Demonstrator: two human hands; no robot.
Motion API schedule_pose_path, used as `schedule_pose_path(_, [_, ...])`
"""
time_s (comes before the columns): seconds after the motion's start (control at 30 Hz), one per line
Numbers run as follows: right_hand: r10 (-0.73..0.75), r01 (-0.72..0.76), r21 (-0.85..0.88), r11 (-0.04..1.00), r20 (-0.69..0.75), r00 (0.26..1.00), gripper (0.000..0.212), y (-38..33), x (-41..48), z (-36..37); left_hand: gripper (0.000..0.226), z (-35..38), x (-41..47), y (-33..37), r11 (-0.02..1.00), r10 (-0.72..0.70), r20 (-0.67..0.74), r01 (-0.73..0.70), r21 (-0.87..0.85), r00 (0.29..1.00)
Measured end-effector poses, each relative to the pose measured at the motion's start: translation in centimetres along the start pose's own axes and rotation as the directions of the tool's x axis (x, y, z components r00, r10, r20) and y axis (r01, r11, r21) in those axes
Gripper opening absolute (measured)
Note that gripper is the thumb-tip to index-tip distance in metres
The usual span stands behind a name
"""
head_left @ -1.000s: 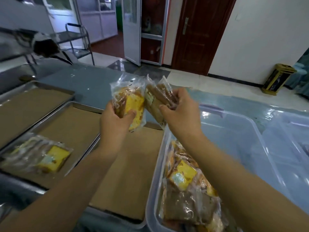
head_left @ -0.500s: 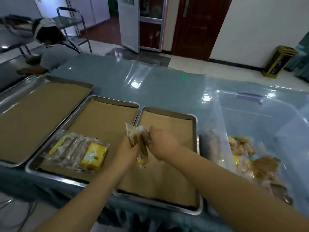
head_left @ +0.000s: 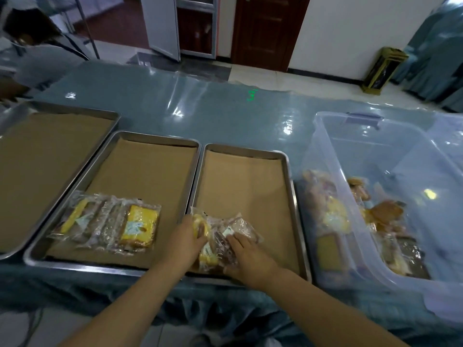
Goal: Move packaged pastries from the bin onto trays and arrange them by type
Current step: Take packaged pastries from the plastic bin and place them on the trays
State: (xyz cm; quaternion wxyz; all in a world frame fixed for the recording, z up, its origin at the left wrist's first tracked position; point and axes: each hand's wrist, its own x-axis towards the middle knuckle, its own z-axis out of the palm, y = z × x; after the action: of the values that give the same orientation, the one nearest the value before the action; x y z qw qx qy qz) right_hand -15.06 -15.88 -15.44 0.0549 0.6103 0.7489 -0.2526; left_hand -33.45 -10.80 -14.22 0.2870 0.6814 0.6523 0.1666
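Grip: our left hand (head_left: 185, 237) pinches the yellow packet (head_left: 209, 256); right hand (head_left: 248, 256), fingers spread, presses brown packets (head_left: 240, 225).
Tip: we should slide them apart, flat on the tray (head_left: 292, 196).

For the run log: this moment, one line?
left hand: grips yellow clear-wrapped pastry | right hand: on brown clear-wrapped pastries | site: rightmost paper-lined metal tray

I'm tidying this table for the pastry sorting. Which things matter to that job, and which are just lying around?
Job: left hand, right hand, fresh packets under them, right tray, middle tray with sorted packets, left tray, plastic bin.
Just around: gold stand, brown door, another person.
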Motion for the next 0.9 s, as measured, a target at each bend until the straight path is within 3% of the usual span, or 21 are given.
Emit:
schedule_pose_path(0.2, [0.090, -0.090, 0.007, 0.996, 0.025, 0.996, 0.067, 1.3, -0.2, 0.3, 0.055, 0.4, 0.5, -1.0, 0.985, 0.038, -0.066, -0.026, 0.172, 0.997])
schedule_pose_path(0.33, [0.084, -0.080, 0.038, 0.996, -0.120, 0.989, 0.064, 1.0, -0.6, -1.7, 0.069, 0.2, 0.3, 1.0, 0.946, 0.099, -0.091, -0.065, 0.317, 0.991])
schedule_pose_path(0.4, [0.038, -0.032, 0.024, 0.999, -0.271, 0.962, 0.058, 0.6, -1.1, -3.9, 0.064, -0.6, 0.4, 3.7, 0.961, 0.149, -0.122, -0.115, 0.253, 0.981])
schedule_pose_path(0.47, [0.023, -0.006, 0.043, 0.999, -0.429, 0.903, 0.051, 0.0, -2.0, -6.7, 0.051, -1.7, 0.8, 7.0, 0.982, 0.187, -0.143, -0.178, 0.070, 0.972])
schedule_pose_path(0.57, [0.118, -0.046, 0.131, 0.990, -0.618, 0.777, 0.043, -0.6, -3.6, -11.3, 0.032, -3.0, 1.4, 12.3, 0.943, 0.291, -0.199, -0.316, -0.106, 0.936])
schedule_pose_path(0.77, [0.182, 0.000, 0.239, 0.971, -0.739, 0.649, 0.034, 1.7, -8.2, -19.2, 0.016, -3.6, 1.2, 21.3, 0.821, 0.417, -0.360, -0.516, -0.245, 0.835])
schedule_pose_path(0.9, [0.315, -0.008, 0.424, 0.906, -0.660, 0.682, 0.019, 8.6, -10.9, -22.9, 0.013, -2.1, 1.2, 26.5, 0.780, 0.448, -0.354, -0.553, -0.295, 0.821])
